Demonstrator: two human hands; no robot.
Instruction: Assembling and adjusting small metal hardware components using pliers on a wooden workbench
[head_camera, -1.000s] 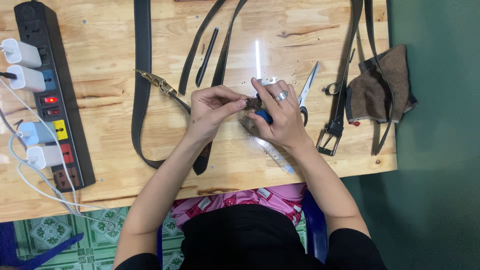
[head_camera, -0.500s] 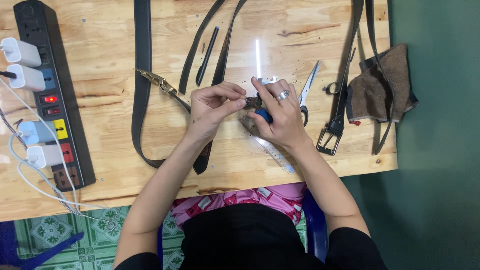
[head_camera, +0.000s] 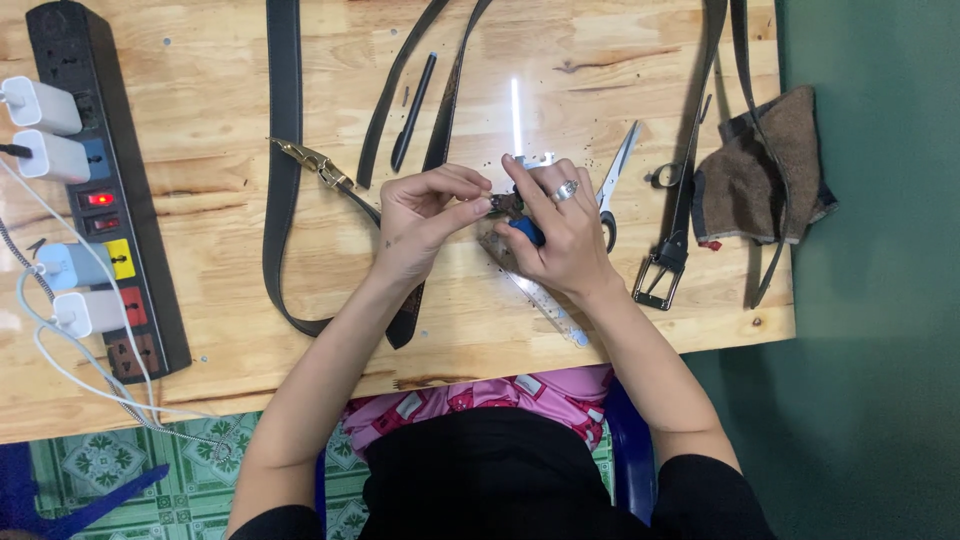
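Both hands meet mid-table: left hand (head_camera: 425, 215) pinches small dark metal piece (head_camera: 503, 205); right hand (head_camera: 562, 235) grips blue-handled tool (head_camera: 527, 231). Clear plastic ruler (head_camera: 540, 300) lies beneath; silver scissors (head_camera: 617, 172) just right; black leather belt (head_camera: 282, 180) left; black power strip (head_camera: 100, 190) far left

Four chargers (head_camera: 42, 105), one scissors (head_camera: 617, 172), one ruler (head_camera: 535, 295).

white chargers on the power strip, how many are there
4. Two at the top end of the black power strip: one, one just below. Two lower down: one, one. None seems hidden.
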